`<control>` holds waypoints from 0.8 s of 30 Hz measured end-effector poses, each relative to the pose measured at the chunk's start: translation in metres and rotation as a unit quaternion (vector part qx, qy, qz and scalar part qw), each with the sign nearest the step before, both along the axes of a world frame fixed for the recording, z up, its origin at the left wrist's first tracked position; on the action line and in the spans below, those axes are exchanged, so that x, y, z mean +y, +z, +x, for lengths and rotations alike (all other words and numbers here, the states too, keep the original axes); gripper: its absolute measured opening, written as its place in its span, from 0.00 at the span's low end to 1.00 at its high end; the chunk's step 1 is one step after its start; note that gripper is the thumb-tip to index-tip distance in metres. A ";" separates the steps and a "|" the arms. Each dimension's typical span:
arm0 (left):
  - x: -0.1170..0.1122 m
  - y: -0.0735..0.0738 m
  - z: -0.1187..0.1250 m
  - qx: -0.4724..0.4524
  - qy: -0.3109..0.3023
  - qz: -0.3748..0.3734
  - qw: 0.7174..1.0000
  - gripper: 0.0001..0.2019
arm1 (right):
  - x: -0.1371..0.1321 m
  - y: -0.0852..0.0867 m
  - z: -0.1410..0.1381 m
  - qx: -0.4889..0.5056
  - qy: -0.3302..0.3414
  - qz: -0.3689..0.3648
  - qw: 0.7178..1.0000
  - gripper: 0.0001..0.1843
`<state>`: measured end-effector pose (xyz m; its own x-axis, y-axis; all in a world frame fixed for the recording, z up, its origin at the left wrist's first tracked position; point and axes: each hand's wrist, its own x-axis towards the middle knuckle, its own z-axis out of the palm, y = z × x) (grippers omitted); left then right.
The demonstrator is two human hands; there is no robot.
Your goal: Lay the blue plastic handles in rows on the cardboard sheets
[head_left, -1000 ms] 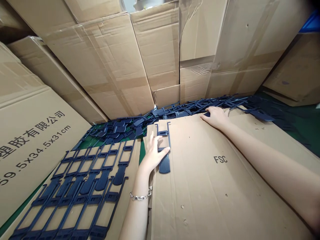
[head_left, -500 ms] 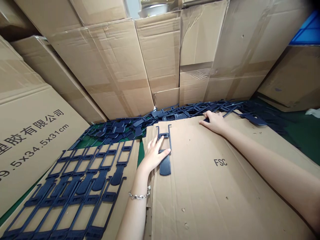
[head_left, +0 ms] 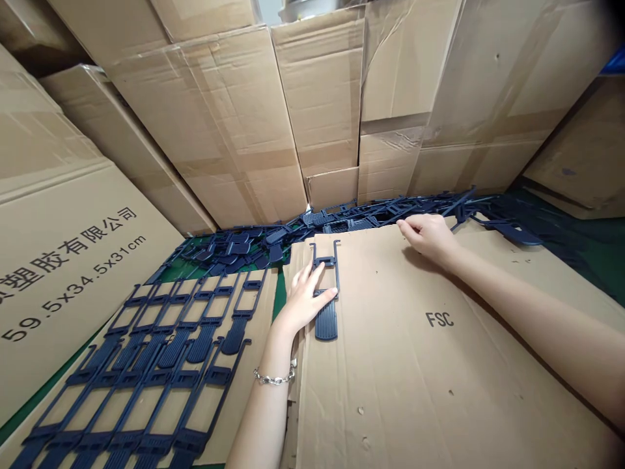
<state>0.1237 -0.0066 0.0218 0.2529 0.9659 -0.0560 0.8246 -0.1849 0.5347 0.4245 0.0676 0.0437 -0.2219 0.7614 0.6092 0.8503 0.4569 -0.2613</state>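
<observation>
Two bare hands were over a flat cardboard sheet printed "FSC". Left hand lay flat, fingers spread and open, pressing a dark blue plastic part onto the sheet near its far left corner; thumb crossed the part's middle, so that bit was hidden. Part's forked end pointed away, ribbed paddle end toward the camera. A bracelet sat on that wrist.

Right hand was at the sheet's far edge, fingers curled, tips by the loose pile of blue parts; whether it gripped one couldn't be told, palm faced down & fingertips covered the spot. Right forearm ran off frame at the right.

Left of the sheet, rows of parts lay lined up on another cardboard, nearest ones cut off at bottom edge. Stacked boxes walled the back; a box w/ printed text at left was only partly readable, text clipped by frame.
</observation>
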 end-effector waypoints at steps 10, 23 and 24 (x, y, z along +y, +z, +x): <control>0.000 -0.001 -0.001 -0.003 0.003 0.008 1.000 0.32 | -0.114 0.022 -0.094 -0.132 0.370 -0.074 0.917 0.14; -0.002 0.006 0.000 0.008 -0.047 0.022 0.999 0.28 | -0.062 -0.016 -0.038 -0.160 0.205 -0.073 0.963 0.19; -0.003 0.007 0.000 0.002 -0.052 0.022 0.998 0.29 | -0.063 -0.015 -0.040 -0.166 0.205 -0.080 0.961 0.20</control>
<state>0.1233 -0.0096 0.0287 0.3515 0.9361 -0.0153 0.8015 -0.2924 0.5217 0.3844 0.0044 0.0289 -0.6856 0.6464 0.3349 0.6559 0.7480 -0.1012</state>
